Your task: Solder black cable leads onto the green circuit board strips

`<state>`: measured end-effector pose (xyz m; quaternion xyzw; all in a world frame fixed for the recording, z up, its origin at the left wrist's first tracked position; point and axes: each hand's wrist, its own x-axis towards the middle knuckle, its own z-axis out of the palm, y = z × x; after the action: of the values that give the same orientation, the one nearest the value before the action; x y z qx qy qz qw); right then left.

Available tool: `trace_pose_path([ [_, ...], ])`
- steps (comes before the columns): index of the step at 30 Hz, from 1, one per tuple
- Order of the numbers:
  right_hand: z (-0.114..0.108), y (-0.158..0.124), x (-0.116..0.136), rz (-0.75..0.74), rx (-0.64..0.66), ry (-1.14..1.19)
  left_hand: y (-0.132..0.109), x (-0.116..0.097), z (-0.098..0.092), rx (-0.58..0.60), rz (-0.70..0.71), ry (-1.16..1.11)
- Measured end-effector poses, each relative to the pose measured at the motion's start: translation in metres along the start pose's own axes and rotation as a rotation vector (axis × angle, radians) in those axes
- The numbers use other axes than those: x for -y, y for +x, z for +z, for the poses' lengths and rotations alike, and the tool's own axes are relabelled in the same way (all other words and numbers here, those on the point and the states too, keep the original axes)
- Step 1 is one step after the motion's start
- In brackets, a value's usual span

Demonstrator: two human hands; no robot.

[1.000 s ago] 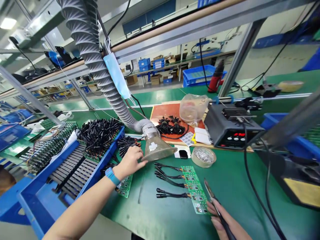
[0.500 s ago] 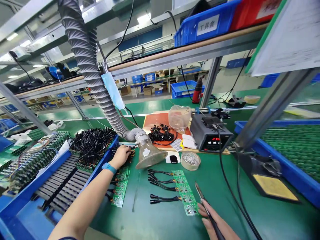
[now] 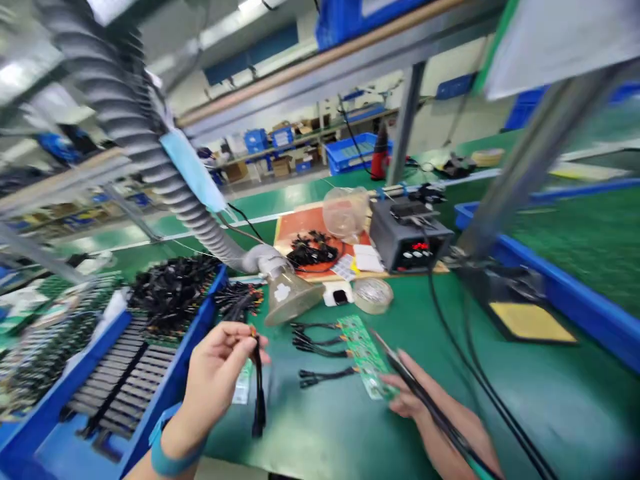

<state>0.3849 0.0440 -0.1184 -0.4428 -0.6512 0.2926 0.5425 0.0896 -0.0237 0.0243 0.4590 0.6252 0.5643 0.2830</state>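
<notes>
My left hand (image 3: 220, 363), with a blue wristband, pinches a short black cable (image 3: 259, 393) near its orange wire end. The cable's black plugs hang down over the bench. My right hand (image 3: 425, 400) is closed around a soldering iron (image 3: 415, 387), its metal tip pointing up and left. The fingers of that hand are at the lower right edge of a green circuit board (image 3: 361, 353); whether they press on it I cannot tell. Several black cables (image 3: 325, 375) extend left from this board. Another green board (image 3: 242, 390) lies partly hidden behind my left hand.
A pile of black cables (image 3: 237, 300) lies beside the fume hood (image 3: 290, 297). On the left stands a blue bin (image 3: 135, 427). A round tin (image 3: 373, 297), a soldering station (image 3: 413, 243) and a yellow sponge (image 3: 533, 322) are behind and right. Black cords (image 3: 480, 400) cross the bench.
My left hand has come back from the cable pile toward me, now with a black cable in it. My right hand still holds the soldering iron near the board. The camera view has shifted.
</notes>
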Motion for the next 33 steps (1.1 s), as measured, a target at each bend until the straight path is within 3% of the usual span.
trace_pose_path([
  [4,0.011,0.015,0.018,0.113,0.223,0.21,-0.009,0.027,0.074,0.447,-0.249,-0.205],
  [7,0.022,0.026,0.01,-0.002,0.157,0.248,-0.004,0.056,0.12,0.564,-0.34,-0.321],
  [9,0.026,0.026,0.003,-0.025,0.11,0.247,-0.004,0.071,0.137,0.596,-0.375,-0.367],
  [15,0.02,0.016,0.003,0.065,0.264,0.25,-0.014,0.089,0.138,0.656,-0.451,-0.399],
  [23,0.017,0.018,0.006,0.225,0.333,0.374,-0.016,0.096,0.138,0.627,-0.415,-0.345],
  [26,0.017,0.017,0.004,0.193,0.341,0.338,-0.019,0.097,0.14,0.582,-0.31,-0.188],
  [33,0.016,0.016,0.004,0.046,0.358,0.139,-0.023,0.095,0.138,0.507,0.083,0.192],
])
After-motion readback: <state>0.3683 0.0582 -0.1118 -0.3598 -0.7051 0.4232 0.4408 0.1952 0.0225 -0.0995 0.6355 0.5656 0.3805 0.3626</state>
